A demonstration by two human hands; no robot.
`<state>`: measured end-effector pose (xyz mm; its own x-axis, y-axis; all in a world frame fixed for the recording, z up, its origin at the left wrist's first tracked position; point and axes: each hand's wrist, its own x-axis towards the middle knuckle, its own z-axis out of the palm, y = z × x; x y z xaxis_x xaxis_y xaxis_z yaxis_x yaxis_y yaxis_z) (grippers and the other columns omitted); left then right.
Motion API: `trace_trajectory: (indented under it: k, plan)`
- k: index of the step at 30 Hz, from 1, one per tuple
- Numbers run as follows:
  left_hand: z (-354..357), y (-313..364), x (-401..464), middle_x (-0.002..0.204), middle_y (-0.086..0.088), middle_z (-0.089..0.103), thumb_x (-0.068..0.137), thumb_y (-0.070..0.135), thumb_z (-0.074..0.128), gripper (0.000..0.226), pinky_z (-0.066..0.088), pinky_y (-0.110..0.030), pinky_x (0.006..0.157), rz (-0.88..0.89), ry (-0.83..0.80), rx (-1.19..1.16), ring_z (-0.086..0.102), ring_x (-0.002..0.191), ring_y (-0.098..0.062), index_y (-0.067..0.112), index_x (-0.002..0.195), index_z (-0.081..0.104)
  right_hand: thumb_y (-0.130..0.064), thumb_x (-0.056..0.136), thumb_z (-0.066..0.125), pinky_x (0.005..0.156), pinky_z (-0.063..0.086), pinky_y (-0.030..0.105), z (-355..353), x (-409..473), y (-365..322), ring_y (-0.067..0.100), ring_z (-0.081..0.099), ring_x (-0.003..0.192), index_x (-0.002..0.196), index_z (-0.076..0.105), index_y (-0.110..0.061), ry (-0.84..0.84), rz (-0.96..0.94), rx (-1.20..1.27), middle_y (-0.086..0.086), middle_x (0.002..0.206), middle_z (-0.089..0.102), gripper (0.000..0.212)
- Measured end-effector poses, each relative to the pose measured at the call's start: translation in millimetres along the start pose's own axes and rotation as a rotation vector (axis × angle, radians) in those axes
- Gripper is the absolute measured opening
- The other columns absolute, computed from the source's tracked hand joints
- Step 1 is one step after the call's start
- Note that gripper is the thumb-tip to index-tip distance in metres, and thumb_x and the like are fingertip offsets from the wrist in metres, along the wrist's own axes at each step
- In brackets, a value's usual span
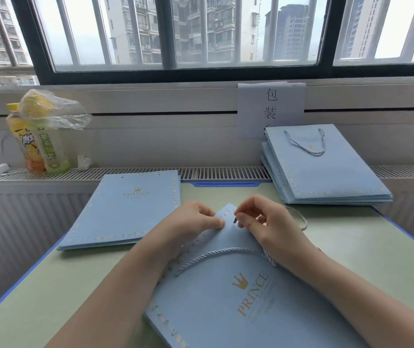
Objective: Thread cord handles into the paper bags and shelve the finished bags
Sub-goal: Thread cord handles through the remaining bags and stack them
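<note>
A flat light-blue paper bag point(228, 297) with a gold crown and PRINCE print lies on the green desk in front of me. A twisted pale-blue cord handle point(222, 252) loops across its front. My left hand point(191, 222) pinches the bag's top edge near a corner. My right hand point(263, 219) pinches the dark tip of a second cord point(301, 219) just beside that edge; the cord trails off to the right behind my hand.
A stack of blue bags without handles point(125, 209) lies at the left. A stack of bags with cord handles point(326, 167) leans on the radiator ledge at the right, under a paper sign point(271, 104). Drink bottles in a plastic bag point(43, 136) stand at the far left.
</note>
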<state>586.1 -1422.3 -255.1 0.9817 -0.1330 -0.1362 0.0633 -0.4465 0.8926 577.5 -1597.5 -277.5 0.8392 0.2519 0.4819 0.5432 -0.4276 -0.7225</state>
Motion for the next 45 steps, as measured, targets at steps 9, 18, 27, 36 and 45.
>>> trace_trajectory:
  k: [9,18,27,36,45]
  plan:
    - [-1,0,2,0.083,-0.014,0.061,0.087,0.014,0.065,0.018,0.04,-0.031,0.073,0.028,-0.011,-0.029,0.053,0.076,-0.021,-0.002,0.093,0.07,-0.004,0.09,0.06,0.061,0.035,0.012,1,0,-2,-0.001,0.054,0.065,0.084,0.062,-0.02,-0.058,-0.022,0.012,-0.009,0.071,0.067,0.017]
    - [2,0,-1,0.081,-0.012,0.063,0.088,0.009,0.062,0.01,0.044,-0.023,0.066,0.041,-0.039,-0.037,0.056,0.072,-0.02,0.003,0.088,0.069,-0.006,0.093,0.055,0.064,0.039,0.01,1,-1,2,-0.001,0.056,0.067,0.091,0.071,-0.022,-0.088,-0.011,-0.08,-0.007,0.07,0.064,0.022]
    - [0,1,-2,0.077,-0.008,0.068,0.088,0.012,0.064,0.016,0.049,-0.022,0.06,0.004,-0.057,-0.111,0.061,0.063,-0.016,0.001,0.097,0.07,-0.008,0.091,0.058,0.062,0.037,0.009,0,-3,-5,-0.003,0.052,0.064,0.091,0.068,-0.018,-0.029,-0.077,-0.155,-0.021,0.067,0.058,0.014]
    - [0,7,-6,0.071,-0.005,0.069,0.089,0.012,0.063,0.013,0.049,-0.02,0.058,0.037,-0.077,-0.152,0.063,0.061,-0.014,0.01,0.079,0.071,-0.003,0.09,0.059,0.062,0.036,0.007,3,-2,-11,-0.007,0.053,0.066,0.089,0.07,-0.012,0.065,-0.156,-0.148,-0.024,0.076,0.059,0.014]
    - [0,9,-7,0.073,-0.01,0.065,0.088,0.008,0.058,0.017,0.046,-0.019,0.054,0.009,-0.076,-0.168,0.059,0.057,-0.016,-0.004,0.092,0.07,-0.004,0.091,0.058,0.066,0.036,0.007,3,-1,-9,-0.007,0.053,0.074,0.088,0.069,-0.015,0.037,-0.139,-0.13,-0.023,0.082,0.062,0.016]
